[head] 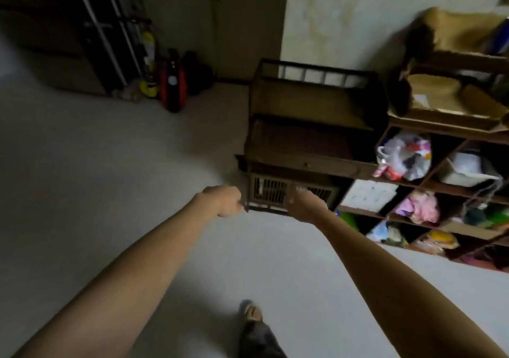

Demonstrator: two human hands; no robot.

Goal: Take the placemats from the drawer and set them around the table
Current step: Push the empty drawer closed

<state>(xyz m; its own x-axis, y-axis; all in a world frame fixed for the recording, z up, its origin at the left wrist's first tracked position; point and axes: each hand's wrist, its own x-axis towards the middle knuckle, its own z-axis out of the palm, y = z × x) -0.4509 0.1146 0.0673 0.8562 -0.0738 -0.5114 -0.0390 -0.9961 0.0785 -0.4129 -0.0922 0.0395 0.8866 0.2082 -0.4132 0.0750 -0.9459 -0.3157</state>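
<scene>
— At the cabinet's foot: left hand (224, 200) curled on the slatted drawer (292, 194) corner, right hand (303, 200) against its front, grip unclear.
— Placemats unseen, presumably inside; uneven pulling might jam it.

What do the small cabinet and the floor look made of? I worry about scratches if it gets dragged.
The small cabinet looks like dark brown wood, matte, with slatted lower doors. The floor looks like smooth pale tile or concrete with a faint sheen; blur leaves it open.

Both hands (227, 200) (304, 205) reach the dark wooden cabinet (311, 143); blurred.
</scene>
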